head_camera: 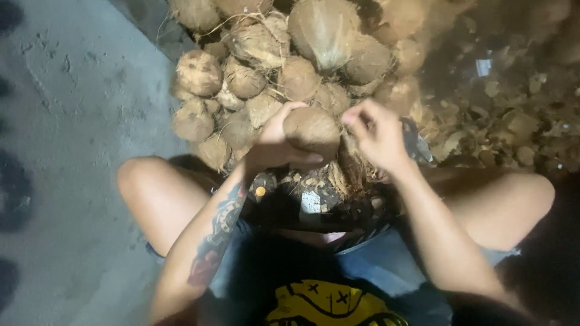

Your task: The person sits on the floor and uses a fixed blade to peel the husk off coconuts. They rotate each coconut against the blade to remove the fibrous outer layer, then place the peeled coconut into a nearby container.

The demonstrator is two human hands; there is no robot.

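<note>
The person sat low with knees spread, and the husked coconut (311, 130) was held up between the knees, in front of the body and just short of the heap of coconuts (284, 66) piled on the floor beyond it. The left hand (275, 142) was wrapped around the coconut from its left and underside, thumb pressed along the lower front, so it was grasping the shell and carrying its weight. The right hand (377, 133) sat just beside the coconut on its right, slightly blurred, fingers curled and pinched toward its right-hand end where loose brown husk fibre (350, 166) hung down; whether those fingers had closed on fibre or only touched it, I could not tell. So the coconut lay directly between the two hands, touching the left and at the fingertips of the right. It looked slightly longer across than tall, its long axis running roughly left to right, from one hand toward the other, with the fibrous end toward the right hand. Below the hands, scraps of husk (314, 184) lay between the thighs, and a wide spread of torn husk pieces (501, 127) covered the ground to the right. To the left was bare grey concrete floor (72, 108), well apart from both hands
</note>
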